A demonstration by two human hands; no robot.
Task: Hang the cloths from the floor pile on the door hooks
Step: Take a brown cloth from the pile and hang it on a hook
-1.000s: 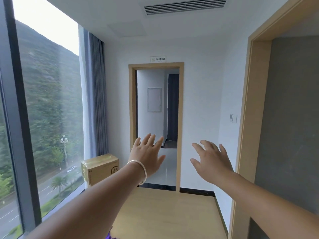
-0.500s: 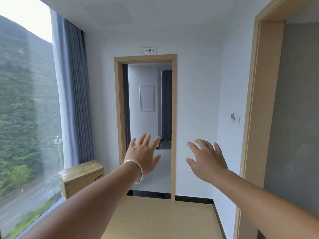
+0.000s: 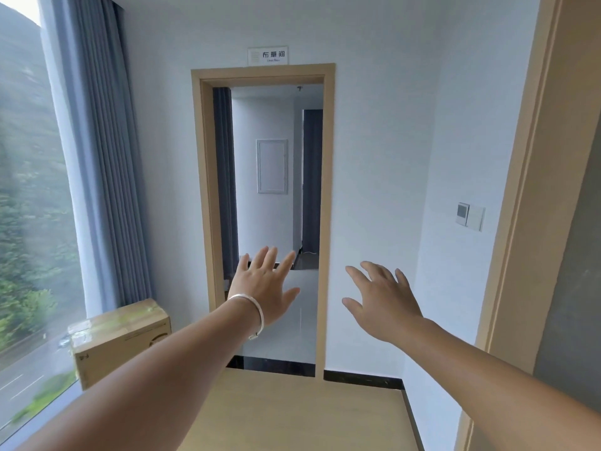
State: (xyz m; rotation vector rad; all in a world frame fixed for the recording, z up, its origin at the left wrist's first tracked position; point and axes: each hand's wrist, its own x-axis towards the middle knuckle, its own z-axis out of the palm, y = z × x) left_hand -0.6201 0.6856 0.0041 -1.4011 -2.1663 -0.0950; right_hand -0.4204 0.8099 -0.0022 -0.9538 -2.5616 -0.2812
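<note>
Beside the window (image 3: 29, 190), a cardboard box (image 3: 120, 340)

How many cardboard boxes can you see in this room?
1. The cardboard box sits low on the left, by the window and under the grey curtain. More could be out of view below or behind the camera.

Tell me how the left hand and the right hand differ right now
The left hand wears a silver bracelet at the wrist; the right hand has a bare wrist. The left hand's fingers are straighter and point up in front of the open doorway, while the right hand's fingers bend slightly in front of the white wall. Both are held out, open and hold nothing.
</note>
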